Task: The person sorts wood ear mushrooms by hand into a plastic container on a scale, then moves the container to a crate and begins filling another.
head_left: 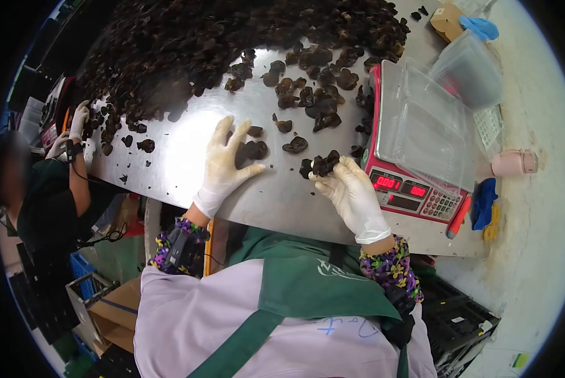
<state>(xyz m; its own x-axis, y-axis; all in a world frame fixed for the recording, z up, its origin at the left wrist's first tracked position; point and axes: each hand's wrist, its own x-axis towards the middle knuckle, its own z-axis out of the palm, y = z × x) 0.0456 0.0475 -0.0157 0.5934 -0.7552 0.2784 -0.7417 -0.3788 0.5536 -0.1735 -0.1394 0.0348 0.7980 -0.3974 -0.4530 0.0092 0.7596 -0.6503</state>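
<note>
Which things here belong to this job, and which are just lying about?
Likely the job's:
dark cluster in the right hand
dark pieces by the left hand
dark heap
scale with clear trays

Likely just lying about:
pink object
black crates at lower right

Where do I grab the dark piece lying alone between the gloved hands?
Probably pinch the dark piece across its middle, near edge to far edge, coming from above: it looks longer sideways than front to back, and bare metal table around it should leave room.
</note>
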